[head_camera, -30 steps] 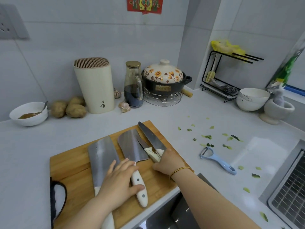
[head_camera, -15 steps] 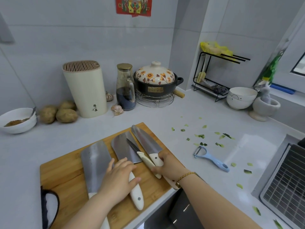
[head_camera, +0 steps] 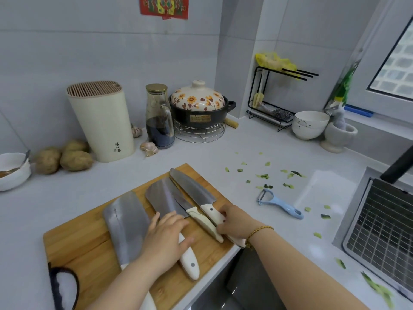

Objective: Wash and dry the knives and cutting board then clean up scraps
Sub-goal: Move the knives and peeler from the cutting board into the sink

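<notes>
A bamboo cutting board (head_camera: 85,240) lies at the counter's front edge with several white-handled knives on it. A broad cleaver (head_camera: 126,222) lies leftmost, a second cleaver (head_camera: 164,196) beside it, then a small paring knife (head_camera: 201,217) and a long chef's knife (head_camera: 192,190). My left hand (head_camera: 166,239) rests on the two cleavers where blades meet handles, fingers fairly straight. My right hand (head_camera: 234,220) grips the chef's knife handle, fingers curled round it. Green vegetable scraps (head_camera: 266,176) lie scattered on the counter to the right.
A blue peeler (head_camera: 281,204) lies right of the board. The sink with a wire rack (head_camera: 384,229) sits at the right. At the back stand a knife block (head_camera: 102,121), potatoes (head_camera: 76,159), a dark glass bottle (head_camera: 159,117), a floral clay pot (head_camera: 199,106), bowls and a mortar.
My right hand has slid the chef's knife back toward me, so its handle now overhangs the board's front edge. My left hand stays on the cleavers.
</notes>
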Demonstrator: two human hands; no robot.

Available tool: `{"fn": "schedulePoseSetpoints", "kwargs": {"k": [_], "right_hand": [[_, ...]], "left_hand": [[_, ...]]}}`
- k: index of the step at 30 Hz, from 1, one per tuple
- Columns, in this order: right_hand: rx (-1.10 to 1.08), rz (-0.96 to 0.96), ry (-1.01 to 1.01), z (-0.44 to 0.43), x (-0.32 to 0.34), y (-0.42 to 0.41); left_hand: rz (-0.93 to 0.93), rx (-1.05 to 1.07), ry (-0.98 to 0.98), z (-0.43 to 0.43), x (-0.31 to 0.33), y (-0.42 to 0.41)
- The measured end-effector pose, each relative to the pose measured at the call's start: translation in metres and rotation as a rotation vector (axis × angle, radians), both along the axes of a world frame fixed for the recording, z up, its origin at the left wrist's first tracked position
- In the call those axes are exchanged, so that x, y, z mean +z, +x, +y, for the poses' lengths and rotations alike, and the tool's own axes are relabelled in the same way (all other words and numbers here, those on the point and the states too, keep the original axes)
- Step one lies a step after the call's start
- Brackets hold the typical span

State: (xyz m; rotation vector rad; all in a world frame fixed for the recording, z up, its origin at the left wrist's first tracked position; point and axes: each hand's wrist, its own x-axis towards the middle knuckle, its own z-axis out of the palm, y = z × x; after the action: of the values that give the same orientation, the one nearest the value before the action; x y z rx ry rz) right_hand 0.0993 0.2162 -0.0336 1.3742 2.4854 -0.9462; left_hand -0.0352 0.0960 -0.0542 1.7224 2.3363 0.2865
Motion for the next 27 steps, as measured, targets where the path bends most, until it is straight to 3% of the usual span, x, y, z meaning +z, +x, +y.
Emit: {"fn": "schedulePoseSetpoints", "kwargs": {"k": [5, 14, 20, 27], "right_hand": [[-0.071, -0.02, 0.074, -0.005, -0.006, -0.01], [-0.331, 0.361, 0.053, -0.009, 0.001, 0.036], [-0.51, 0.467, 0.083, 0.01, 0.013, 0.15], [-0.709, 0.334, 0.2, 0.021, 0.019, 0.352]], "left_hand": [[-0.006, -0.026, 0.02, -0.002, -0.009, -0.003], [-0.039, -0.103, 0.234, 0.008, 0.0, 0.016], [-0.075, -0.219, 0.322, 0.045, 0.009, 0.089], [-0.178, -0.388, 0.288, 0.1, 0.008, 0.25]]}}
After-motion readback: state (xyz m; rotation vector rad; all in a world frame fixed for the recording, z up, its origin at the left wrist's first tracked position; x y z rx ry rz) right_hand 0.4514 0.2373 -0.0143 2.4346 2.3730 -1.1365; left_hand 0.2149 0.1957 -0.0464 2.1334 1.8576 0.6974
